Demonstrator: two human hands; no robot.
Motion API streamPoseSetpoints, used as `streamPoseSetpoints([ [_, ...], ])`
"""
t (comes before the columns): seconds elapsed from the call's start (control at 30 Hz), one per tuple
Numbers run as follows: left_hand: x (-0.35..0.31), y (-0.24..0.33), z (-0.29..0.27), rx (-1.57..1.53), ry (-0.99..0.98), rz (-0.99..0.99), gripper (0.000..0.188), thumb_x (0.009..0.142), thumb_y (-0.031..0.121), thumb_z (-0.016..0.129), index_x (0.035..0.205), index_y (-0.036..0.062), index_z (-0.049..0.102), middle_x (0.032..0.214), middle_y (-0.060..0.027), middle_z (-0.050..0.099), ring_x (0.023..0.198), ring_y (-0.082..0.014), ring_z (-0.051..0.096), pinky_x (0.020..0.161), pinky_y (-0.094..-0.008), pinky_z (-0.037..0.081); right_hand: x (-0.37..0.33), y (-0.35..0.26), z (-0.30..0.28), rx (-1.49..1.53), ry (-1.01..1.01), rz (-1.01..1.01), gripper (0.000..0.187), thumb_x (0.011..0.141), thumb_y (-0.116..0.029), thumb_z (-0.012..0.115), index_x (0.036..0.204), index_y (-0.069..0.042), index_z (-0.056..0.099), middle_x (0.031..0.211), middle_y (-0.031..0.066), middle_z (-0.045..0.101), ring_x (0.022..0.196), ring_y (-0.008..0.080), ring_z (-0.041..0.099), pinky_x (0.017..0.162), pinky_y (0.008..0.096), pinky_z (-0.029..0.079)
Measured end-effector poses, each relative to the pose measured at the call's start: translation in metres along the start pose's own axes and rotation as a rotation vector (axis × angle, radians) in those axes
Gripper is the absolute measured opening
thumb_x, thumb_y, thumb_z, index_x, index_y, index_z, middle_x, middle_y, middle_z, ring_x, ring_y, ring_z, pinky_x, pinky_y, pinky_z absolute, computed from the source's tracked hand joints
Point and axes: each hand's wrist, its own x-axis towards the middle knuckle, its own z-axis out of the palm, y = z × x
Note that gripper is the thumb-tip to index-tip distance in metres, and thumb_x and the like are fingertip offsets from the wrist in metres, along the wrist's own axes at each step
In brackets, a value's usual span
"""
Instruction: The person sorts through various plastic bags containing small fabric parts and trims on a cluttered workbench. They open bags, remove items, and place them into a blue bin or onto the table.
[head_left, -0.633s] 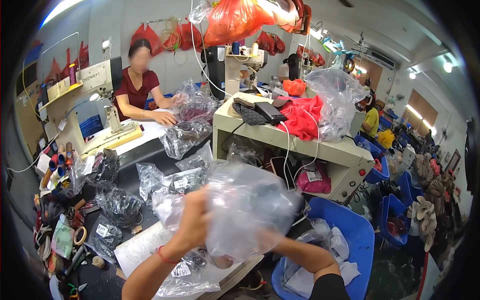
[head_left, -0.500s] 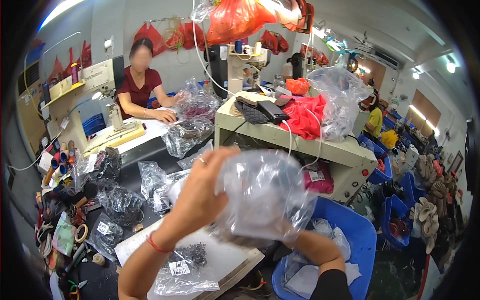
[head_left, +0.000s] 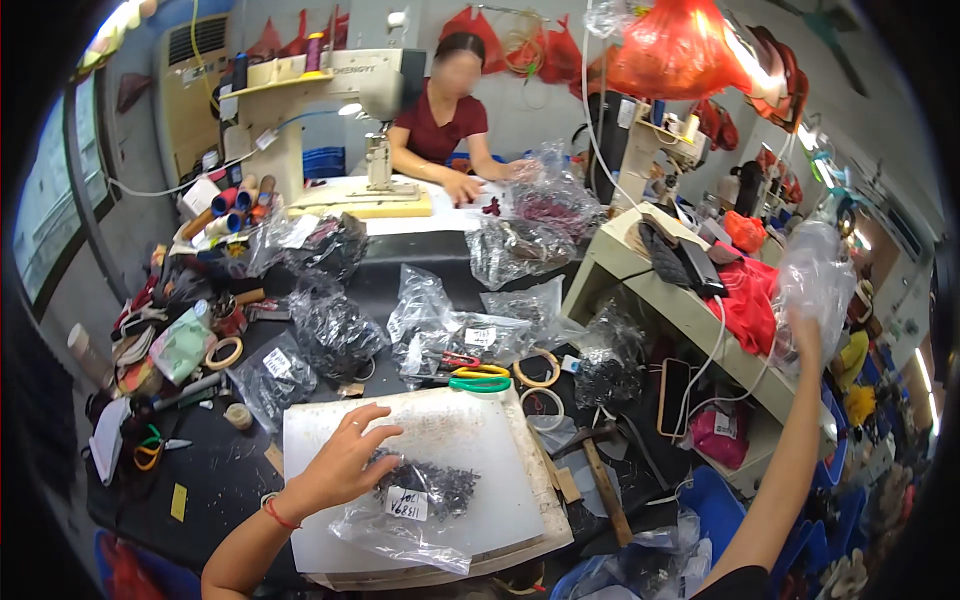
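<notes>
My left hand (head_left: 352, 452) hovers over the white board (head_left: 400, 420) with its fingers spread, holding nothing. Beneath its fingertips lies a clear plastic bag of small dark pieces (head_left: 450, 488), with a white handwritten label (head_left: 407, 503). My right arm stretches far out to the right. There my right hand (head_left: 803, 328) meets a bulging clear plastic bag (head_left: 815, 270) beside the red cloth (head_left: 745, 300). Its fingers are hidden against the plastic, so I cannot tell whether they grip it.
Scissors with yellow and green handles (head_left: 480, 380), tape rolls (head_left: 538, 368) and a hammer (head_left: 607, 490) lie beyond and right of the board. Bagged dark pieces (head_left: 335, 325) crowd the black table. Across it, a co-worker (head_left: 445, 130) sits behind a sewing machine (head_left: 330, 90).
Both hands were on a clear bag in front of me. My left hand has come away from it and down over the board; my right has swung outward right. The view has turned left.
</notes>
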Motion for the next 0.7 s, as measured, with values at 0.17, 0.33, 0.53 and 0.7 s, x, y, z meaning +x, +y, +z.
streamPoseSetpoints([
  [0.17, -0.051, -0.013, -0.014, 0.071, 0.069, -0.141, 0.035, 0.081, 0.017, 0.067, 0.113, 0.0071, 0.056, 0.126, -0.0178, 0.047, 0.125, -0.0394, 0.037, 0.102, -0.0448, 0.034, -0.113, -0.081, 0.061, -0.131, 0.672, 0.052, 0.069, 0.081, -0.05, 0.06, 0.133, -0.006, 0.043, 0.136, 0.0225, 0.04, 0.126, 0.038, 0.038, 0.101, 0.0476, 0.032],
  [0.33, -0.065, -0.048, -0.015, 0.133, 0.112, -0.239, 0.036, 0.082, 0.019, 0.066, 0.114, 0.0065, 0.056, 0.127, -0.0186, 0.046, 0.128, -0.0408, 0.033, 0.104, -0.047, 0.03, -0.262, -0.271, 0.081, 0.308, 0.256, -0.738, 0.034, 0.083, -0.012, 0.062, 0.115, 0.0, 0.056, 0.122, 0.0173, 0.052, 0.117, 0.0335, 0.046, 0.1, 0.0414, 0.034],
  [0.53, -0.044, -0.122, -0.007, 0.315, 0.219, -0.478, 0.053, 0.081, 0.025, 0.065, 0.127, 0.0076, 0.045, 0.138, -0.0213, 0.032, 0.135, -0.0409, 0.018, 0.104, -0.0624, 0.018, -0.368, -0.403, 0.175, 0.643, -0.563, -0.978, 0.045, 0.075, -0.025, 0.073, 0.11, -0.001, 0.057, 0.113, 0.0195, 0.056, 0.107, 0.0356, 0.051, 0.093, 0.0406, 0.04],
  [0.7, -0.026, -0.17, -0.012, 0.419, 0.216, -0.591, 0.069, 0.081, 0.038, 0.063, 0.138, 0.0113, 0.035, 0.148, -0.0203, 0.018, 0.139, -0.0408, 0.006, 0.103, -0.0677, 0.005, -0.418, -0.518, 0.221, 0.741, -0.601, -1.067, 0.071, 0.074, -0.042, 0.072, 0.123, 0.003, 0.047, 0.114, 0.0234, 0.055, 0.109, 0.0369, 0.049, 0.094, 0.0437, 0.038],
])
